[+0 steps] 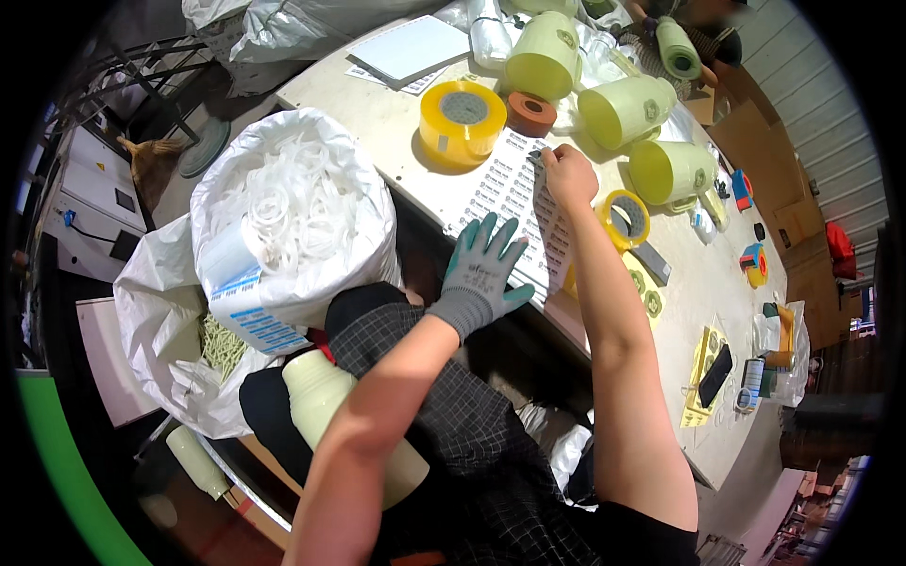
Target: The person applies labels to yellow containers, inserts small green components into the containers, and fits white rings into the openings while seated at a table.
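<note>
A sheet of small printed labels lies at the near edge of the table. My left hand, in a grey and green glove, rests flat on its lower part with the fingers spread. Over the sheet's upper right my bare right hand is closed, fingertips pinched at the paper; a small dark spot shows there, but what they hold is hidden. Beside the sheet stand a big roll of yellow tape and a brown roll. A pale green plastic container lies across my lap under my left forearm.
More pale green containers lie on the table behind my right hand. A white sack full of clear plastic rings stands left of the table. A tape roll, a grey block and a phone lie rightward. Another person works across.
</note>
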`<state>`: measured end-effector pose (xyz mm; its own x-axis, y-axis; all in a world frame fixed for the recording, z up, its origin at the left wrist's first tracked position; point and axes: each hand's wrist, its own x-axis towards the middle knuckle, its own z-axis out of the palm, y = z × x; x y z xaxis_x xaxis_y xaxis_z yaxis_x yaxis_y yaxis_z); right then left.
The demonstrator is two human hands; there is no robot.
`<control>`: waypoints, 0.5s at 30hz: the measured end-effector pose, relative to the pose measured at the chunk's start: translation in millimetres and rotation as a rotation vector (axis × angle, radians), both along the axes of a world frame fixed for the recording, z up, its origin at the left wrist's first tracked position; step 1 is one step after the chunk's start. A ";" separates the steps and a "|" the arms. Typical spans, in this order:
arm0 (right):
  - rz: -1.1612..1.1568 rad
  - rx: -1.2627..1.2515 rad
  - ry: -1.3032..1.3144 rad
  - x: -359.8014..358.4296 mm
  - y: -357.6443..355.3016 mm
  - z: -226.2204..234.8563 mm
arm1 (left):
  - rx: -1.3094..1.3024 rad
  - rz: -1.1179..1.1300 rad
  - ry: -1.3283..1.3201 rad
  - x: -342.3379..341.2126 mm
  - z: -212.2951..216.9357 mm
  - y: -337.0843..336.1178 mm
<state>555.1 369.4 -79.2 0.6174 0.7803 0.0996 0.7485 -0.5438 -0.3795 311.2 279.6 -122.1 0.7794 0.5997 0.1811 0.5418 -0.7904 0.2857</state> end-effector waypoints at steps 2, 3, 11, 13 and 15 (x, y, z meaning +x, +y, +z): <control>-0.033 -0.021 -0.047 4.8 8.0 -5.6 | 0.056 -0.019 -0.020 -1.3 -7.9 -3.4; -0.050 -0.031 -0.072 7.3 11.5 -7.5 | 0.057 -0.022 -0.045 -0.4 -11.3 -2.0; 0.035 0.006 -0.099 -8.8 21.3 -13.1 | 0.027 -0.010 -0.047 -4.7 -13.7 -0.1; 0.001 -0.049 -0.109 -17.2 24.6 -6.8 | 0.031 -0.010 -0.047 -4.4 -13.8 0.3; -0.031 -0.050 -0.093 -20.6 25.5 -4.6 | 0.036 -0.010 -0.052 -3.2 -14.2 -0.1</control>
<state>534.5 394.8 -83.7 0.6311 0.7666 0.1187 0.7618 -0.5836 -0.2812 308.0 279.5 -136.2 0.7744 0.5843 0.2427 0.5189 -0.8060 0.2849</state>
